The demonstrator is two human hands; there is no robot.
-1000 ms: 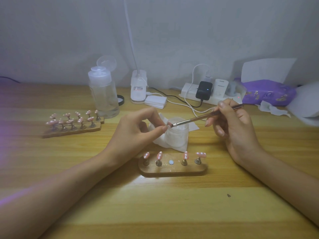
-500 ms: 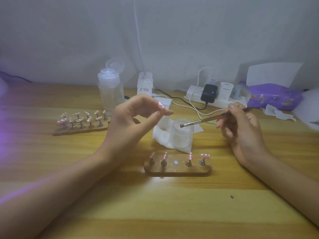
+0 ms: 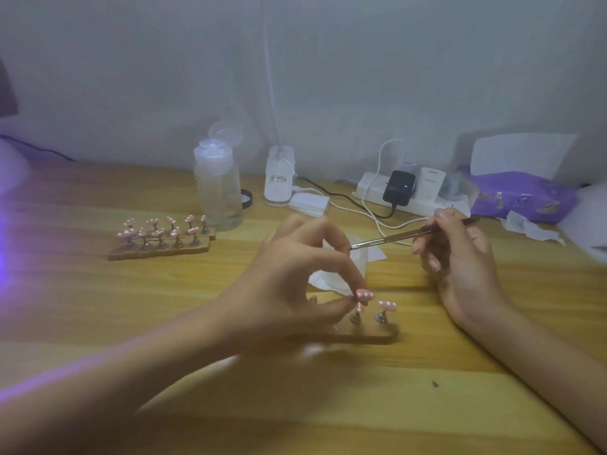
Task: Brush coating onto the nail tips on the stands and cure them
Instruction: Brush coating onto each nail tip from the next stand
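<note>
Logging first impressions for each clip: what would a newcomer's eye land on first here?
Centre frame, the left hand pinches a pink dotted nail tip over the near wooden stand, while the right hand holds a thin brush pointed at the left hand. Back left, a second stand carries rows of pink tips, and violet light spills in from the left edge.

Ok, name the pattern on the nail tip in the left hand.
Nail tip: pink with white dots; head view.

Nail tip pink, white dots; neighbour tip same. Stand brown wood. Table yellow-tan, grain stripes. Brush silver-coppery. Charger black, power strip white, pack purple, printed. Tissue white. Bottle clear.
</note>
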